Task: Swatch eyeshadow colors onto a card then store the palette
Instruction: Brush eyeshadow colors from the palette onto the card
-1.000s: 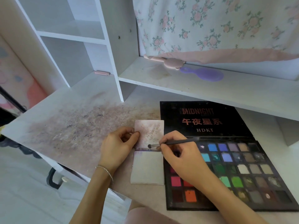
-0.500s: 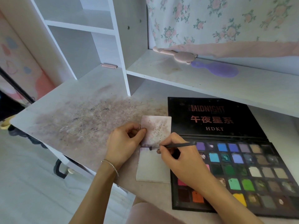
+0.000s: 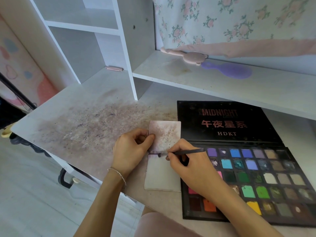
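right hand [image 3: 191, 165] brushes card [image 3: 162, 175] beside palette [image 3: 266, 178] edge.

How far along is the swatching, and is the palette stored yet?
Done: the card's upper half already carries speckled pigment. In hand: the left hand pins the card's edge while the right hand draws the brush along its middle. Left: the card's lower half looks bare, and the palette lies open on the desk, not stored.
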Motion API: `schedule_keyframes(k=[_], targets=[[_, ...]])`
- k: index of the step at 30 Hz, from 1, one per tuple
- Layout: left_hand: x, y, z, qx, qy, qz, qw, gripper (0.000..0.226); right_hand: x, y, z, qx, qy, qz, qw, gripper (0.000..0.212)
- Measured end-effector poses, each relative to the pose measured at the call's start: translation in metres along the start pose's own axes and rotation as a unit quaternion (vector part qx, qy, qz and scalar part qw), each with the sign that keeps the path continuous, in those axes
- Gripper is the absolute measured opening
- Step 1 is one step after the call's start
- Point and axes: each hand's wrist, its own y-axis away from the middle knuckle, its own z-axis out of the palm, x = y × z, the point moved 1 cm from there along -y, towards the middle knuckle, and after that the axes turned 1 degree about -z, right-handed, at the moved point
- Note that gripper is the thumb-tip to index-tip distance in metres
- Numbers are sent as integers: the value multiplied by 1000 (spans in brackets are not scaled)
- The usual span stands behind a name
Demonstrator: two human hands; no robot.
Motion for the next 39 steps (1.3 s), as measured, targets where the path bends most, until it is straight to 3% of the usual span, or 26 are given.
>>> schedule_keyframes(k=[7,13,21,26,39], targets=[[1,0,0,-1,0,5,1000,9,1,0,0,-12,6,4,1000,7],[1,0,0,-1,2,1,1000,8,1,0,1,-22,12,7,1000,17],[0,0,1,1,5,0,1000,9,1,0,0,-22,13,4,1000,12],[0,0,0,1,6,4,1000,8,0,0,1,-10,11,-2,1000,25],[2,1,0,-7,-2,3,1000,7,4,0,2,-16,12,-2,1000,21]])
